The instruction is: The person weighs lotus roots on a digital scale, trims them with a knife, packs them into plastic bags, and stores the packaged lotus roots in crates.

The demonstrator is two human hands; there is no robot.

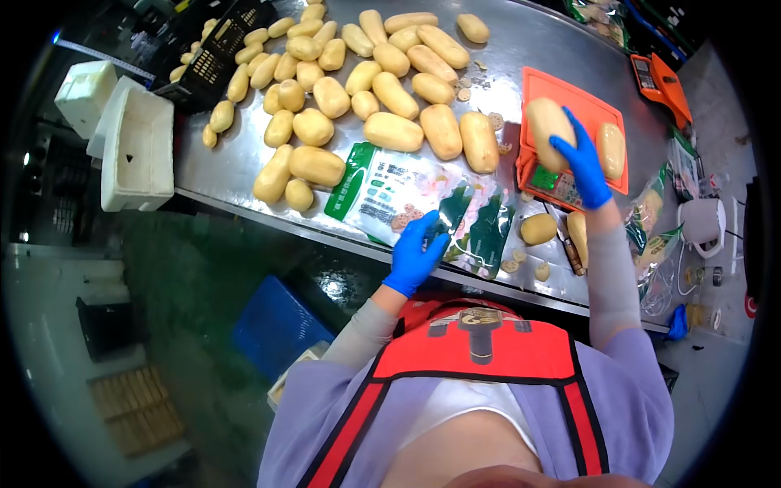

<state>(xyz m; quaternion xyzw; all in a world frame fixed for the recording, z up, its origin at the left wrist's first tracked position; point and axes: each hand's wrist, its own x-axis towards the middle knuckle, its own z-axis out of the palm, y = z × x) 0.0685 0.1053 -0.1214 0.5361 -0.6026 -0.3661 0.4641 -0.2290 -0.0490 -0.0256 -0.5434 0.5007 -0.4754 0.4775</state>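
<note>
My right hand point(582, 156), in a blue glove, is closed around one end of a thick pale lotus root point(547, 122). It holds this piece over the orange tray of a digital scale point(571, 88), whose display glows green. Another lotus root piece point(610, 150) lies on the tray's right side. My left hand point(416, 254), also gloved in blue, rests on printed plastic bags point(382, 195) with its thumb and fingers apart. The bags lie flat near the table's front edge and show lotus flowers and slices.
Many lotus root pieces point(396, 93) cover the metal table point(504, 37). A black crate point(215, 61) and a white foam box point(138, 150) stand left. Cut slices, a knife point(569, 248) and two pieces lie below the scale. A second orange device point(661, 85) sits at far right.
</note>
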